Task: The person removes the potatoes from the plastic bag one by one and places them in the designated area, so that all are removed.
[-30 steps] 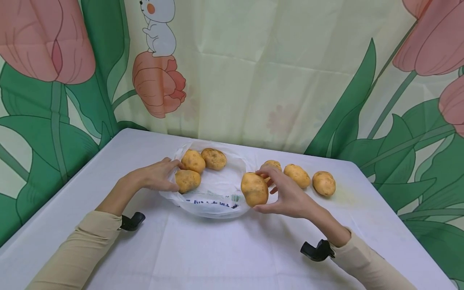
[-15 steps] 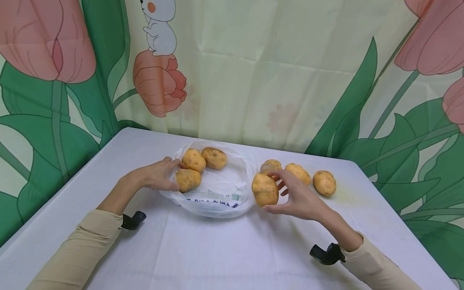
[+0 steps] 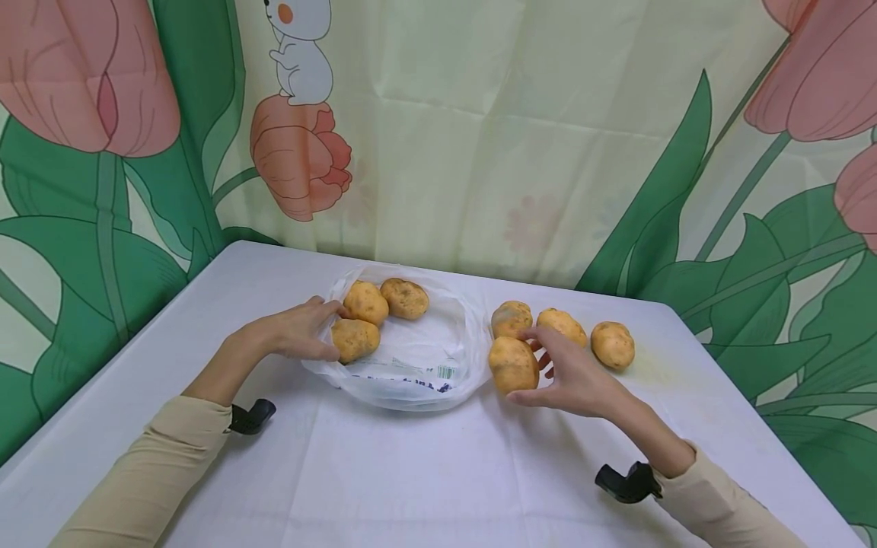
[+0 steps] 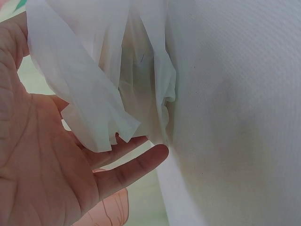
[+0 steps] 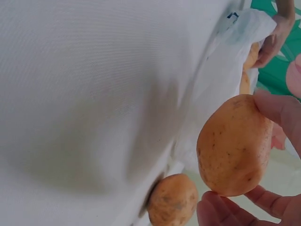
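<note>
A white plastic bag (image 3: 418,392) lies spread open on the table, with three potatoes (image 3: 355,340) in its left and back part. My left hand (image 3: 298,329) grips the bag's left rim; in the left wrist view the thin plastic (image 4: 94,89) hangs between thumb and fingers, partly hiding them. Just past the bag's right rim, my right hand (image 3: 572,373) holds a potato (image 3: 514,365) between thumb and fingertips. That potato (image 5: 235,146) appears raised off the cloth in the right wrist view.
Three more potatoes stand in a row right of the bag: one behind the held potato (image 3: 511,318), a middle potato (image 3: 562,327) partly behind my right hand, and an outer potato (image 3: 613,345). A white cloth covers the table (image 3: 411,479); a flowered curtain (image 3: 479,152) hangs behind it.
My right hand has moved rightward with the potato, from the bag's right rim to beside the row of potatoes. My left hand and the bag have stayed put.
</note>
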Available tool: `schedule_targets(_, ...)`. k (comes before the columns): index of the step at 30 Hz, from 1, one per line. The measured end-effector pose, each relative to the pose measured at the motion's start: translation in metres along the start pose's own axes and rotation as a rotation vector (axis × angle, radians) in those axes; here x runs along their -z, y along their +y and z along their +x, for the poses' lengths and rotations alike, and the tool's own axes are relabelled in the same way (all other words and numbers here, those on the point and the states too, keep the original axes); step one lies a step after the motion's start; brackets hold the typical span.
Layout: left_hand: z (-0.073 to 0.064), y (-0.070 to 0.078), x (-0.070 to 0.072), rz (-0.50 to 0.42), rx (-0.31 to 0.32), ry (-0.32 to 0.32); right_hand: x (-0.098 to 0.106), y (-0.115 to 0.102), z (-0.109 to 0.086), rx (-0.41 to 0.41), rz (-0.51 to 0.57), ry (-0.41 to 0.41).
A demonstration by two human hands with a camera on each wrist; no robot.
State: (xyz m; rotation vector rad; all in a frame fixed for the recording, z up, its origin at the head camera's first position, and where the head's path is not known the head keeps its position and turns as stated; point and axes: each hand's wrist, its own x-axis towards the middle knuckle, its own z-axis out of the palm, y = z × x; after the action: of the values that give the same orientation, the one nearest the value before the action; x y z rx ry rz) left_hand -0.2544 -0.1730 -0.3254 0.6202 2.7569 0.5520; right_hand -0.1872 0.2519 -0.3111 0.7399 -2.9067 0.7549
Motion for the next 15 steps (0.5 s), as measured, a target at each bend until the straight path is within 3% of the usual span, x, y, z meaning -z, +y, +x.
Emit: schedule_targets(15, 0.0023, 0.0019, -0.0002, 0.001, 0.03, -0.008, 0.0056, 0.008, 0.0009, -0.071, -0.112, -0.064)
